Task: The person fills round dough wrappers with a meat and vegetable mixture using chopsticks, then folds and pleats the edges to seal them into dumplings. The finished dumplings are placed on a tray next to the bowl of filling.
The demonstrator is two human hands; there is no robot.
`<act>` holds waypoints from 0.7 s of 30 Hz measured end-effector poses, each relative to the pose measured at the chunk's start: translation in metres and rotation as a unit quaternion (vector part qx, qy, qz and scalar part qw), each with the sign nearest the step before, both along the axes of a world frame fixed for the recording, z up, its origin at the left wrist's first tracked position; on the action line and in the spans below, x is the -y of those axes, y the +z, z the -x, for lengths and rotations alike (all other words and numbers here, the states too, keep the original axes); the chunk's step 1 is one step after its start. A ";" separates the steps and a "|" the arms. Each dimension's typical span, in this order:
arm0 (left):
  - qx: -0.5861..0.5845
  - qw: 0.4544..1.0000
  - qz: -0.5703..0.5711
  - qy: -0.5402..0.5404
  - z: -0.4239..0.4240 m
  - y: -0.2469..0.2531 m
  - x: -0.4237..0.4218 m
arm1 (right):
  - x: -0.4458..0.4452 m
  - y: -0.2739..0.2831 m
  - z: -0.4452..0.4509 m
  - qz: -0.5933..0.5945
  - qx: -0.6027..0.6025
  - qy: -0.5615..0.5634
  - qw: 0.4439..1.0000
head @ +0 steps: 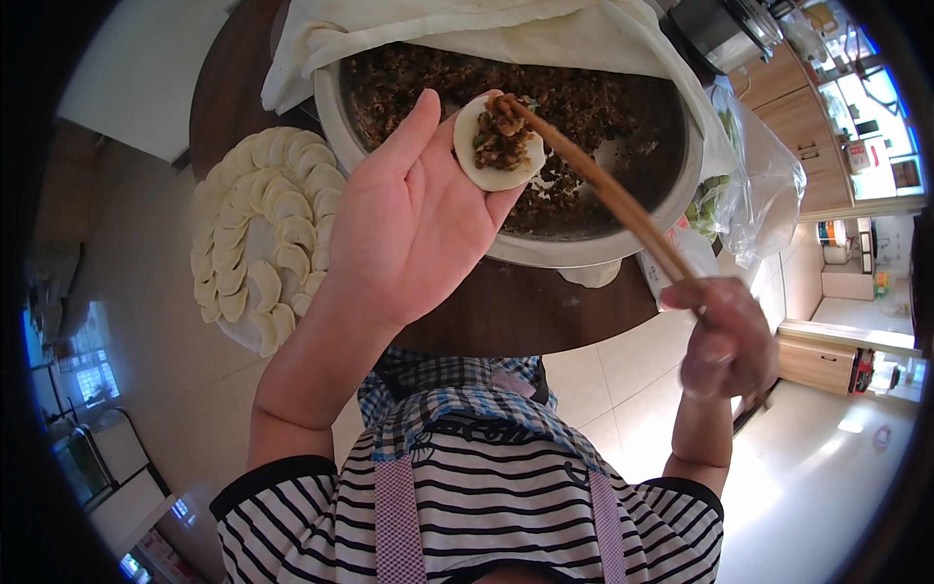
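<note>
My left hand (416, 226) is held palm up over the near side of a wide metal basin (569, 252). A round dumpling wrapper (483, 174) rests on its fingers, with a heap of dark chopped filling (502, 146) in the middle. My right hand (726, 339), slightly blurred, grips a pair of wooden chopsticks (627, 208). Their tips touch the filling near the wrapper's far edge. More dark filling (598, 102) lies in the basin, thinner towards the near side. At the left, folded dumplings (244, 197) are laid in overlapping rings; my left forearm stands close beside them.
A pale cloth (511, 25) covers the basin's far part. Under its near rim a pale lump, perhaps dough (592, 274), pokes out onto the dark round table (540, 310). A clear plastic bag (766, 168) with greens stands right of the basin, and a metal pot (719, 33) behind.
</note>
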State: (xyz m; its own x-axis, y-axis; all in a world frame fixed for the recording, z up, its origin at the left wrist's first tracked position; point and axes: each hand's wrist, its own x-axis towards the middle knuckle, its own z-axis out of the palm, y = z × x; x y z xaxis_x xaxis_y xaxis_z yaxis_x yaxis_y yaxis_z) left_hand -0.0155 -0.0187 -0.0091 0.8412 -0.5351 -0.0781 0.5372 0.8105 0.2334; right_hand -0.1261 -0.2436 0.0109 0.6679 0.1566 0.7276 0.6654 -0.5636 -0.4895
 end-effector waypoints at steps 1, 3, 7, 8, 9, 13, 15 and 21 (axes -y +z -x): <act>0.000 1.000 -0.005 -0.001 0.000 0.000 0.000 | -0.005 0.003 0.002 0.104 0.017 -0.010 0.994; 0.003 1.000 -0.014 -0.001 -0.001 -0.001 0.001 | -0.014 -0.003 0.000 0.154 0.058 0.032 0.986; 0.015 0.999 -0.034 -0.002 -0.003 -0.003 0.000 | -0.025 -0.009 -0.007 0.192 0.124 0.079 0.970; 0.019 0.999 -0.040 -0.003 -0.004 -0.004 0.000 | -0.028 -0.014 -0.008 0.184 0.138 0.090 0.969; 0.022 0.999 -0.043 -0.002 -0.004 -0.004 0.000 | -0.029 -0.015 -0.008 0.187 0.135 0.090 0.969; 0.033 0.998 -0.053 -0.001 -0.007 -0.006 0.000 | -0.029 -0.023 -0.007 0.198 0.130 0.084 0.968; 0.033 0.998 -0.046 -0.006 -0.010 -0.010 0.001 | -0.027 -0.027 -0.008 0.210 0.127 0.075 0.967; 0.016 0.999 -0.034 0.017 -0.015 -0.013 0.002 | 0.001 -0.009 0.000 0.058 0.019 0.025 0.998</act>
